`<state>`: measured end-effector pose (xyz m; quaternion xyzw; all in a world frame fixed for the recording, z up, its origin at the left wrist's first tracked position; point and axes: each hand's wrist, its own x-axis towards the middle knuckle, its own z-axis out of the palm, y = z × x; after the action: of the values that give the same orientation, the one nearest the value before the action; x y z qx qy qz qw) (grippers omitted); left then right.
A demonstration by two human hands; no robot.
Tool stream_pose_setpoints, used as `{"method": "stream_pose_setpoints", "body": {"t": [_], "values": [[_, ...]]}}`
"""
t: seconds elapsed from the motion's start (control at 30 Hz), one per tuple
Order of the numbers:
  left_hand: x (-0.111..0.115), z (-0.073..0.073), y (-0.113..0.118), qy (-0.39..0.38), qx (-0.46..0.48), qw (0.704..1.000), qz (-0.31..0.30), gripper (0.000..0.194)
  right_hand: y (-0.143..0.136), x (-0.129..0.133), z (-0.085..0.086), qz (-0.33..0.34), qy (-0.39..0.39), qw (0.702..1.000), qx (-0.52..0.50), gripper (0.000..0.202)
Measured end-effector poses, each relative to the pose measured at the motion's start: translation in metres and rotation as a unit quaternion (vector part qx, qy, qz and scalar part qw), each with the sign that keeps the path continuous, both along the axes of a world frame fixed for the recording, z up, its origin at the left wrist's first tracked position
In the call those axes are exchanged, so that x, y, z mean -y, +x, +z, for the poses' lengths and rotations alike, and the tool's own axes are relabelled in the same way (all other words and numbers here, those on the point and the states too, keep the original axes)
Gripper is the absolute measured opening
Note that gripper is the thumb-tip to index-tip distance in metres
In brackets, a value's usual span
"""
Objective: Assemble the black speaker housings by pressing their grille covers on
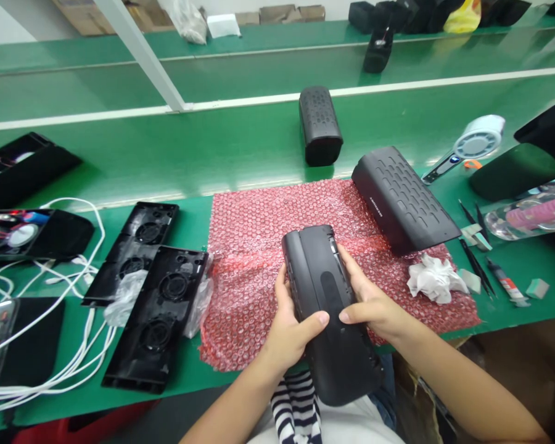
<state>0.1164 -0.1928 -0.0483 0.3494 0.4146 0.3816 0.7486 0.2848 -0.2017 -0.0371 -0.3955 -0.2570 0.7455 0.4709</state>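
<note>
Both of my hands hold a long black plastic housing [335, 364], tilted above the front edge of red bubble wrap [245, 277]. My left hand [291, 327] grips its left side, thumb on the upper face. Around the right side is my right hand [370, 302], with its thumb also on that face. Fingers under the housing are partly hidden. A black textured speaker-like case [404, 200] lies on the wrap's back right corner. Another textured case [320, 123] stands behind the wrap. Crumpled white tissue [435, 279] rests at the wrap's right side.
Two black panels with round grilles [143, 231] [155, 333] lie at left, beside white cables [81, 348] and opened housings [69, 234]. At right are tweezers [477, 268], a syringe [507, 282], a handheld fan [478, 139] and a clear bottle [531, 213].
</note>
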Motion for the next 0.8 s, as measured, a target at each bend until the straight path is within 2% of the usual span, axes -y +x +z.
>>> {"method": "stream_pose_setpoints", "body": {"t": [0.23, 0.4, 0.6, 0.8], "values": [[0.0, -0.004, -0.002, 0.015, -0.003, 1.0, -0.015, 0.107, -0.006, 0.0, 0.005, -0.031, -0.008, 0.998, 0.05, 0.115], [-0.001, -0.006, -0.002, 0.019, -0.007, 1.0, -0.014, 0.106, -0.007, 0.0, 0.002, -0.025, 0.011, 0.998, 0.065, 0.114], [-0.001, -0.004, -0.001, 0.015, -0.023, 1.0, -0.014, 0.109, -0.011, 0.0, 0.001, -0.052, 0.022, 0.99, 0.13, 0.101], [0.0, -0.006, -0.001, 0.012, -0.033, 0.999, 0.002, 0.106, -0.013, -0.001, 0.004, -0.061, -0.004, 0.992, 0.113, 0.102]]}}
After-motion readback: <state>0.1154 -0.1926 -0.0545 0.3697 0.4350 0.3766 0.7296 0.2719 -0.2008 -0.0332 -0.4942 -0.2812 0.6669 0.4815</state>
